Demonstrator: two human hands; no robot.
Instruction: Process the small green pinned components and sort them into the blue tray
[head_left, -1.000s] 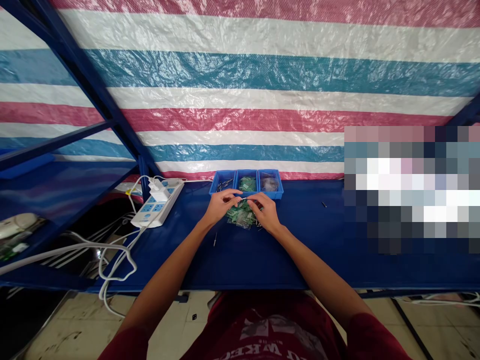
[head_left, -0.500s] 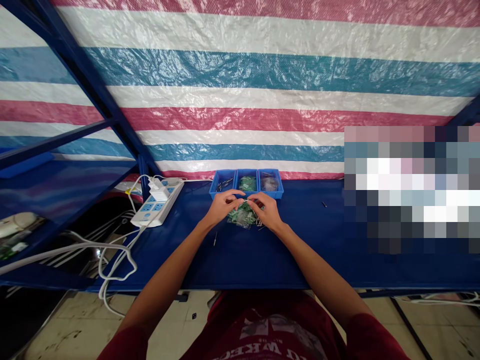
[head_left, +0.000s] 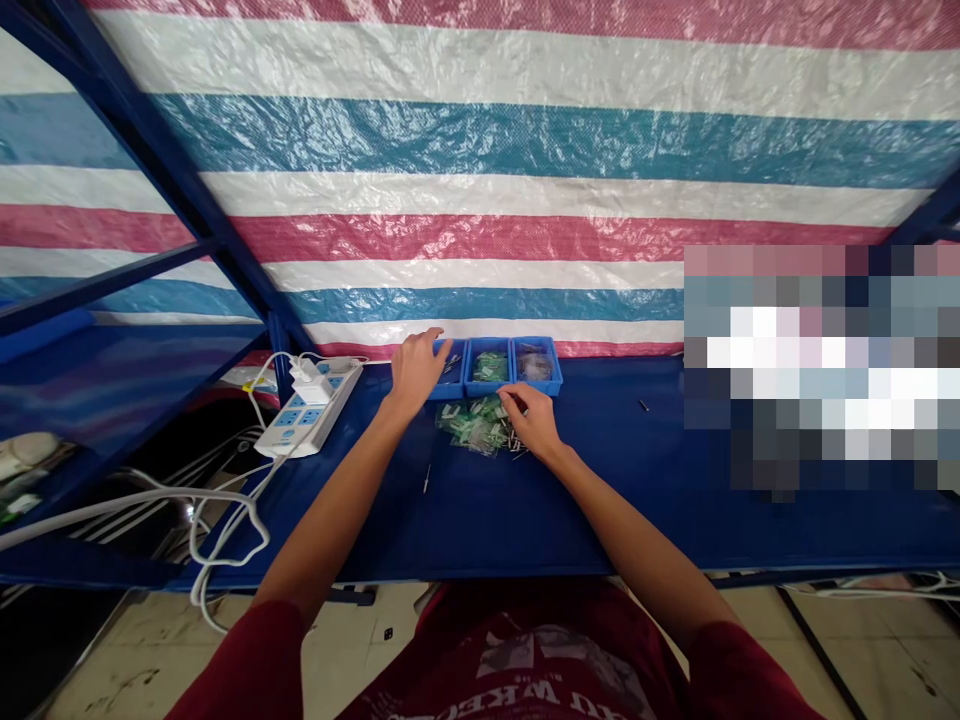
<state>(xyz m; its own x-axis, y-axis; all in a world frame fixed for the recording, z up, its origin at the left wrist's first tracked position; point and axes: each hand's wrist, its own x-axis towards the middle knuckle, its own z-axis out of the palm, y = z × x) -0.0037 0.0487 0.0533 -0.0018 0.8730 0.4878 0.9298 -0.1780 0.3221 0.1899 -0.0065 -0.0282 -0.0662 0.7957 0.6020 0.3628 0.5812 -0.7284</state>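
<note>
My left hand (head_left: 418, 370) reaches over the left compartment of a blue three-part plastic tray (head_left: 487, 394), its fingers extended across the rim. That compartment holds small metal pins (head_left: 450, 364). Green parts (head_left: 490, 367) fill the middle compartment, and a clear bag (head_left: 535, 367) lies in the right one. My right hand (head_left: 534, 420) rests with its fingertips at the edge of a pile of green parts in clear bags (head_left: 471, 427), just in front of the tray. I cannot tell whether those fingers pinch anything. A loose metal pin (head_left: 426, 478) lies on the blue mat (head_left: 465, 530).
A white power strip (head_left: 307, 415) with a plugged-in adapter stands left of the tray, and white cables (head_left: 225, 520) run over the mat's left edge. A small dark pin (head_left: 643, 405) lies to the right. A striped tarpaulin (head_left: 480, 240) hangs behind, and a blurred patch covers the right side.
My left hand has moved away from my right hand, up and left to the tray's left compartment. The small metal piece once held between my hands no longer shows. The pile looks slightly spread.
</note>
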